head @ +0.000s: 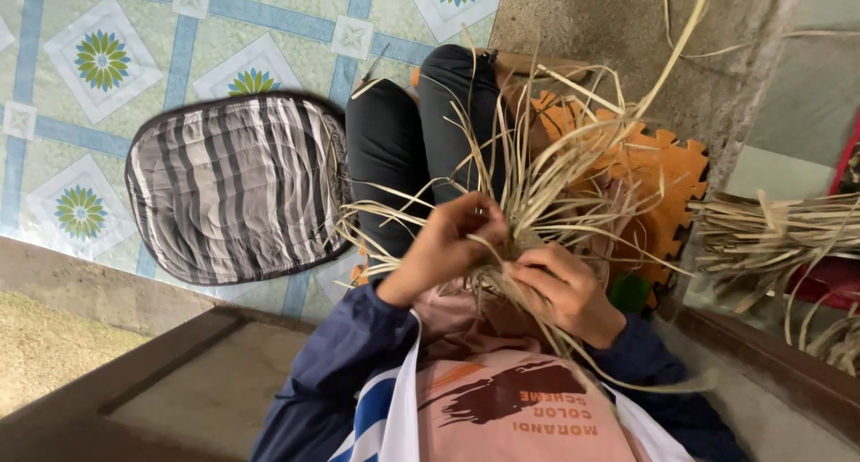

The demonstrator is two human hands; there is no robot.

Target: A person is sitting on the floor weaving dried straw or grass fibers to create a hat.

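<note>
I see my left hand [445, 244] and right hand [563, 289] close over my lap, each grip pinching pale straw strands [537, 189] at their gathered base, so loose ends fan outward. Beyond lie an orange foam mat [663, 180], striped cushion [235, 186], tiled floor [90, 68].

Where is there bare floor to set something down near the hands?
Bare tiled floor lies left of the striped cushion, and bare concrete beyond the orange foam mat. Crowded: left hand and right hand grip straw strands over the lap; a straw bundle fills the right.
</note>
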